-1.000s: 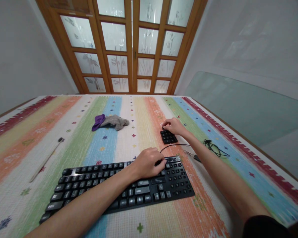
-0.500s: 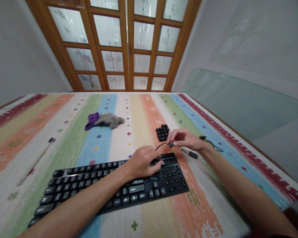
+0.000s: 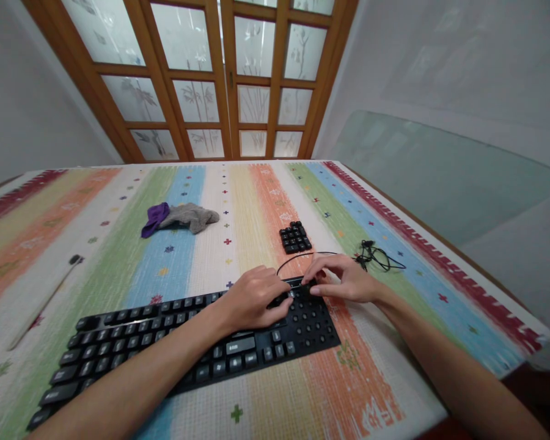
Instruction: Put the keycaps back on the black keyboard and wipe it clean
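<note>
A black keyboard (image 3: 165, 330) lies across the striped tablecloth. Its right-hand block shows bare sockets where keycaps are off. My left hand (image 3: 252, 299) rests on the keyboard's upper middle, fingers curled and pressing down on it. My right hand (image 3: 343, 282) has its fingertips pinched together at the keyboard's top right edge, on a small black keycap that is mostly hidden. A small cluster of loose black keycaps (image 3: 294, 237) sits on the cloth just beyond both hands.
A thin black cable (image 3: 376, 256) curls from the keyboard toward the right. A grey and purple cloth (image 3: 183, 216) lies at the back left. A long thin brush (image 3: 41, 302) lies at the far left. The table's edge runs along the right.
My right hand left the keycap cluster with a keycap pinched in it and came back to the keyboard's top right edge. The left hand stayed on the keyboard.
</note>
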Tool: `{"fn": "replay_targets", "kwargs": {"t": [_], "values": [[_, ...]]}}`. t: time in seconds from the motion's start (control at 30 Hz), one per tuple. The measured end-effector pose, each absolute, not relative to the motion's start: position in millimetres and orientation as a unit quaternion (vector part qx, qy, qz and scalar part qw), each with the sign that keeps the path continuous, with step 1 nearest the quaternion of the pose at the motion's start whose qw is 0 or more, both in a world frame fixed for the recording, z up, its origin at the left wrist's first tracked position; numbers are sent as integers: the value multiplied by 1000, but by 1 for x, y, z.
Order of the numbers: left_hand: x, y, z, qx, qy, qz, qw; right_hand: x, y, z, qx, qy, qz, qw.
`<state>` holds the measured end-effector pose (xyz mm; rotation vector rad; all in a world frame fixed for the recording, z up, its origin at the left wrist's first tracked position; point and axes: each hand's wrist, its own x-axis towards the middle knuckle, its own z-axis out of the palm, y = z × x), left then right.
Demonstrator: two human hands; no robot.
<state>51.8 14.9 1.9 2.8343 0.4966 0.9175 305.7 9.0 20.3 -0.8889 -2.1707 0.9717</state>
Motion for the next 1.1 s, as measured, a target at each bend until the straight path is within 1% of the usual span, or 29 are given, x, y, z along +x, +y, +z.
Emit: {"fn": "replay_targets", "kwargs": {"t": [0.33,0.47,0.57,0.67,0.9,1.1], "values": [[52,15,2,943,156,287,56,292,1,15,-283,-890,226,277],[53,17,1,941,163,285,83,289,-3,20,-274,-902,190,273],[56,17,2,928,185,299,123,287,-6,21,-276,-905,186,264],[60,16,2,921,199,302,142,286,-7,21,-292,-902,181,262],[64,14,-3,926,208,286,131,287,-10,26,-320,-893,198,249],[65,13,-3,932,210,265,130,290,-8,24,-355,-868,246,247]]}}
